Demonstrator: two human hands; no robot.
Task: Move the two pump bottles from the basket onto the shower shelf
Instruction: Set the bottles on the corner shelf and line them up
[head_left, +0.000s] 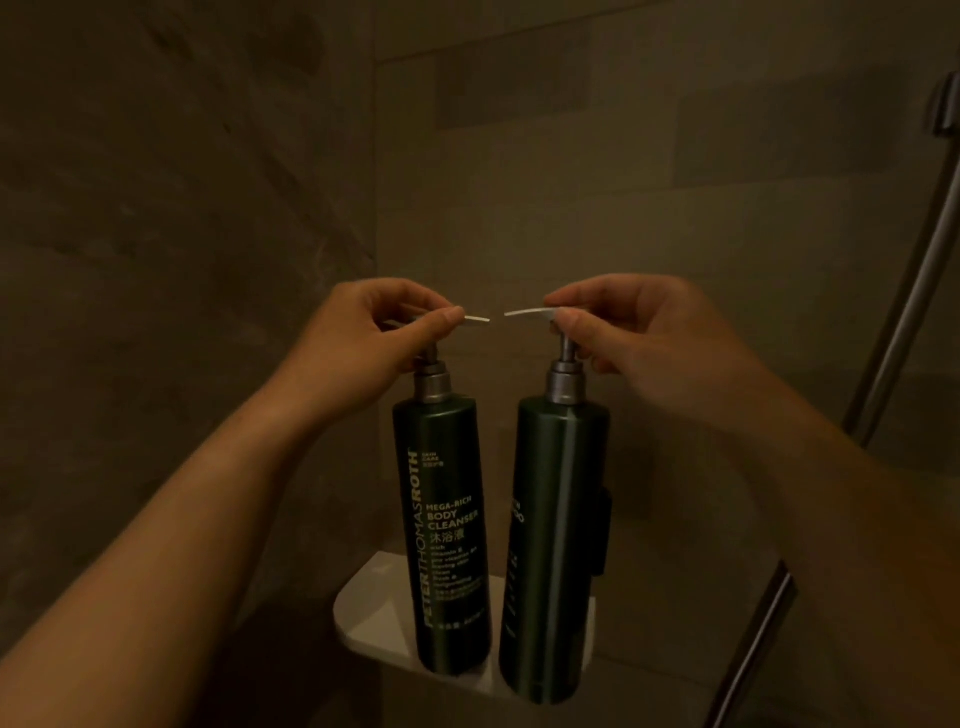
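Observation:
Two tall dark green pump bottles stand upright side by side on a small white shower shelf (371, 613) in the tiled corner. The left bottle (447, 519) shows a "body cleanser" label; the right bottle (558, 530) has its label turned away. My left hand (374, 338) pinches the silver pump head of the left bottle. My right hand (639, 332) pinches the pump head of the right bottle. The two spouts point toward each other, nearly touching. No basket is in view.
Dim stone-tiled walls meet in a corner behind the shelf. A metal shower hose (904, 322) runs down the right side, with a bracket at the upper right edge. A glass or metal edge (753, 654) slants at the lower right.

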